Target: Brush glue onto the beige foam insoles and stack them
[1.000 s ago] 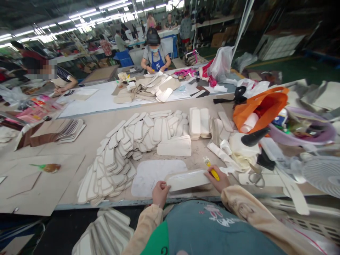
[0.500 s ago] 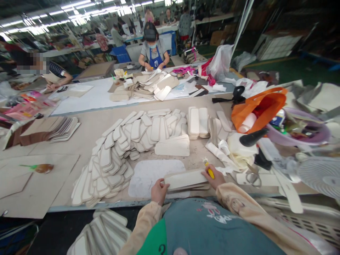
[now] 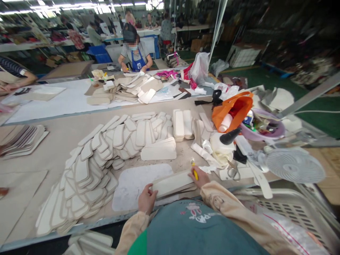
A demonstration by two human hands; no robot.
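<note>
A long cream panel (image 3: 172,184) with rounded ends lies on a small stack of similar pieces at the table's front edge. My left hand (image 3: 147,199) grips its left end between thumb and fingers. At the other end, my right hand (image 3: 199,177) rests on the panel, closed around a small yellow-handled tool (image 3: 196,173) whose pale head points up and away from me; its exact kind is unclear. Partly under the panel is a whitish rounded sheet (image 3: 127,187). Just beyond it sits a neat pile of cream panels (image 3: 158,149).
A large fanned heap of cream panels (image 3: 87,170) spreads to the left. Right of me are scissors (image 3: 234,173), a white fan (image 3: 294,164), an orange bag (image 3: 233,109) and a lilac basin (image 3: 265,132). Across the table, a co-worker (image 3: 136,53) handles similar pieces.
The whole view has swung to the right, so the table's things appear farther left. Both hands stay at the panel's two ends, and the yellow-handled tool is still in my right hand.
</note>
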